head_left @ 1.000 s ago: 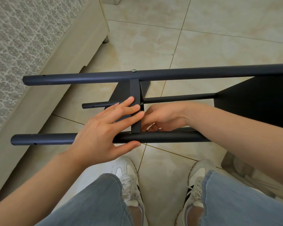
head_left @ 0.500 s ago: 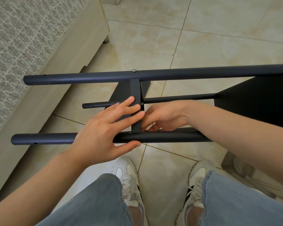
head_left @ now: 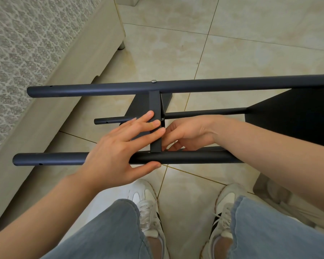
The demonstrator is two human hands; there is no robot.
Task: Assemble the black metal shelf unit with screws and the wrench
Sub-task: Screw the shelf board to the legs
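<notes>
The black shelf unit (head_left: 232,84) is lying on its side on the tiled floor (head_left: 251,43), right in front of the person's white shoes (head_left: 148,204), w/ its tubes running left-right across the view. The far tube (head_left: 94,89) is carrying a silver screw head (head_left: 153,81) on top, just where the mid panel (head_left: 154,101) is meeting it edge-on; that panel is spanning down to the near tube (head_left: 51,159). A lower tube (head_left: 204,114) is showing btwn the two, closer to the floor, and a bigger end panel (head_left: 292,124) is closing off the frame at right. The L hand (head_left: 116,146) is lying flat & wide open, fingers straight and spread across the mid panel's edge, thumb stretching along the front of the near tube: pressing, not gripping. The R hand (head_left: 187,133) is reaching in from the right btwn far and near tubes, fingers curling down by the corner where the mid panel and near tube are meeting; the fingertips are hiding there, so can't tell if it's holding anything. A small screw (head_left: 162,119) is showing at the panel just beside that hand. At left a bed base (head_left: 54,90) w/ patterned fabric (head_left: 26,43) is running alongside; clear plastic wrap (head_left: 288,202) is lying at bottom right.
</notes>
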